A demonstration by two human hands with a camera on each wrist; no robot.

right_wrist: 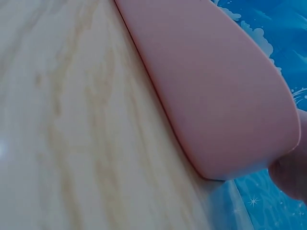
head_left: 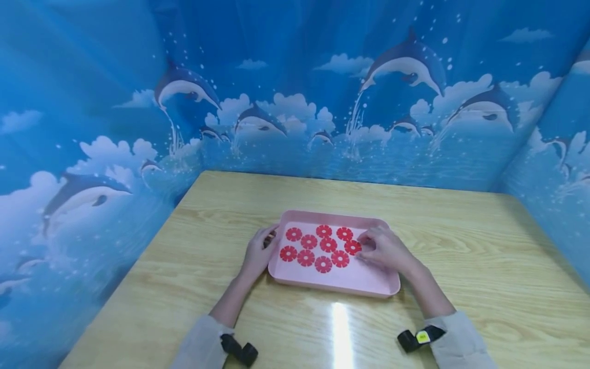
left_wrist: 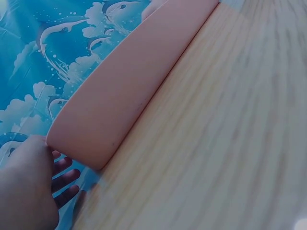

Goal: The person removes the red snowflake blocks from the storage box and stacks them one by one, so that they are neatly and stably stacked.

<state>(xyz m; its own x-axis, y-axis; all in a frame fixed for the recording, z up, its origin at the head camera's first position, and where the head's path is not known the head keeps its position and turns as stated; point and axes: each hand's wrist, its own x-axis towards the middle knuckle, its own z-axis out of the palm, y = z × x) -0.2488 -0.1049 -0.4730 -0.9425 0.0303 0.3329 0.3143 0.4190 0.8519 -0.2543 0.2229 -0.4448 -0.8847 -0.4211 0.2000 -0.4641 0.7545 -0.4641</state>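
Note:
Several red notched plastic discs (head_left: 323, 264), each with a hole in the middle, lie flat in a shallow pink tray (head_left: 334, 285). My right hand (head_left: 386, 248) reaches over the tray's right side, its thumb and finger at the edges of the rightmost disc (head_left: 352, 248). At the tray's left end, my left hand (head_left: 258, 251) touches the outer wall near the rim. The left wrist view shows that hand (left_wrist: 33, 187) with its fingers spread beside the tray's corner. Only part of my right hand (right_wrist: 288, 177) appears beyond the tray wall in the right wrist view.
The tray stands on a light wood-grain table (head_left: 221, 215). Blue curtains (head_left: 286, 154) printed with dolphins and clouds line the back and both sides. A black camera strap sits on each sleeve. Light glares off the table in front of the tray.

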